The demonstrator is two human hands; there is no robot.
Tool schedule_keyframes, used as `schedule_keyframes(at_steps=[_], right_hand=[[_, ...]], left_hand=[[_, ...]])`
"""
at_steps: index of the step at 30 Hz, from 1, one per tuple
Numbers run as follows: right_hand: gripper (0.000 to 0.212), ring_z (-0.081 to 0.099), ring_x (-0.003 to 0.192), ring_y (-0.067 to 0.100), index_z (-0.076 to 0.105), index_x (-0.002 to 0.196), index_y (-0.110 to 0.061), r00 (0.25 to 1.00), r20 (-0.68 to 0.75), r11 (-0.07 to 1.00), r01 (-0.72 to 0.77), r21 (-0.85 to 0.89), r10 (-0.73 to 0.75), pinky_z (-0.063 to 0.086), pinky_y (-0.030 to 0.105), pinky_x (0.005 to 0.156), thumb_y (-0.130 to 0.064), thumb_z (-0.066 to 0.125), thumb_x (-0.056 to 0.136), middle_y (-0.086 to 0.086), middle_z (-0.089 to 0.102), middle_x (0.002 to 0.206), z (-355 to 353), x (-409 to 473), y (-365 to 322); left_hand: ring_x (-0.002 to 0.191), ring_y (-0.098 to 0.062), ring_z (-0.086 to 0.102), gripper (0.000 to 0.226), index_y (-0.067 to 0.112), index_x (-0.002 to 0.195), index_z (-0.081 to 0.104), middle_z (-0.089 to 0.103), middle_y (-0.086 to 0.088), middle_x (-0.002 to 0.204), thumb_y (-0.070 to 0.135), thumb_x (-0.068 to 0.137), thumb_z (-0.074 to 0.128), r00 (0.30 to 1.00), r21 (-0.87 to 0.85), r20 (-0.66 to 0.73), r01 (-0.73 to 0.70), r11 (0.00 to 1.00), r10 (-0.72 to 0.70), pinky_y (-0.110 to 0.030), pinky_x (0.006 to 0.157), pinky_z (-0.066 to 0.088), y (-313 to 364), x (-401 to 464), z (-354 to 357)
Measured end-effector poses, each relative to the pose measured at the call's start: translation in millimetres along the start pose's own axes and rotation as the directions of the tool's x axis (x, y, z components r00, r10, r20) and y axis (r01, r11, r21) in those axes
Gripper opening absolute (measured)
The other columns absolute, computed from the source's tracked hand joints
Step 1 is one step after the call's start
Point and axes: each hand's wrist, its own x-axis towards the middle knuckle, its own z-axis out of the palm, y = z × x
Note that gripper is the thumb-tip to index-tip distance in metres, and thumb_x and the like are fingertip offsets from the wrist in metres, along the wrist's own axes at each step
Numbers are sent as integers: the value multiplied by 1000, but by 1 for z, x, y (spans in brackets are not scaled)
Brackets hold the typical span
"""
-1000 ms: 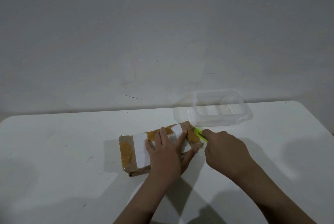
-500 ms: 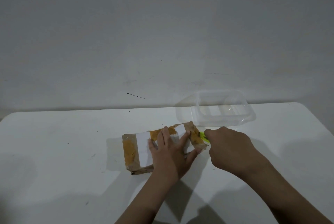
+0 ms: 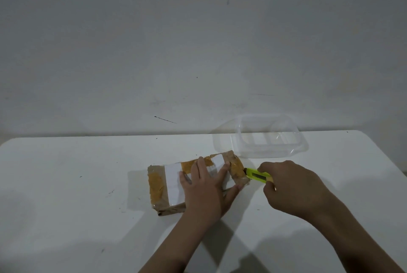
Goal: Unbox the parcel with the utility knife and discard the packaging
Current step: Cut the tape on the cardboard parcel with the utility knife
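**Knife tip at the parcel's right end**

The left hand (image 3: 206, 186) lies flat on top of the brown taped parcel (image 3: 174, 184), fingers straight and spread, pressing it onto the white table (image 3: 66, 195). Just right of those fingers, the right hand (image 3: 293, 186) is curled round a yellow-green utility knife (image 3: 257, 175), whose front end touches the parcel's right end. Whether a blade is out cannot be told. Beyond the knife hand, near the wall (image 3: 198, 41), stands a clear plastic container (image 3: 267, 136), close to the parcel's far right corner.
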Motion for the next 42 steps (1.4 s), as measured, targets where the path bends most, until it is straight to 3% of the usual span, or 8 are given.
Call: schedule_keyframes(at_steps=[10,18,23,27,32,35,38,42], right_hand=[[34,60,90,20,48,122,-30,991,-133,998,-11,54,18,39,27,61,-27,42,89,-2,64,99,14,-2,2],[38,60,90,22,44,128,-30,992,-126,996,-20,86,30,35,26,61,-23,40,91,0,64,98,27,7,-3],[34,60,86,23,48,121,-28,998,-63,999,-23,36,25,33,26,57,-18,43,89,0,61,93,22,10,-9],[23,43,68,21,50,108,-21,1000,10,997,8,-78,-7,21,20,45,-14,44,86,-7,34,66,12,11,-18],[13,38,58,16,41,85,-22,995,91,994,45,-97,-36,21,20,46,-12,48,83,-8,32,66,-4,14,-24],[13,36,53,9,41,81,-21,993,109,993,55,-102,-44,23,20,46,-11,49,81,-7,35,66,-9,15,-27],[13,35,51,7,42,80,-21,991,124,993,57,-103,-45,24,20,46,-10,50,81,-7,37,65,-13,14,-28],[17,37,52,8,39,74,-21,991,129,995,44,-86,-33,25,20,46,-9,50,80,-7,39,66,-16,10,-28]], left_hand=[[109,-39,58,64,44,121,58,59,-22,121,79,78,25,1000,17,-14,-13,1000,14,-66,83,43,0,2,3],[109,-38,58,64,45,122,56,59,-22,120,77,83,17,999,12,-44,-13,1000,14,-64,82,44,-1,2,2],[110,-38,57,63,45,121,57,58,-22,122,79,79,26,998,33,-56,-5,999,7,-64,84,44,0,2,6],[110,-37,57,63,46,119,58,58,-20,122,80,76,28,999,29,-45,12,1000,-11,-64,84,44,0,4,7],[112,-36,57,61,48,118,57,58,-19,123,81,76,28,999,-19,-40,13,1000,-14,-64,84,43,0,4,7],[131,-38,38,65,51,130,43,40,-21,142,82,77,21,996,-63,-93,4,998,-10,-67,99,27,-1,1,6],[143,-33,5,73,52,141,18,7,-15,155,82,74,13,998,-94,57,3,996,2,-61,109,4,-2,-1,-2],[143,-32,2,78,52,140,16,4,-13,155,82,69,7,995,-96,105,6,995,4,-60,110,2,-1,-3,-8]])
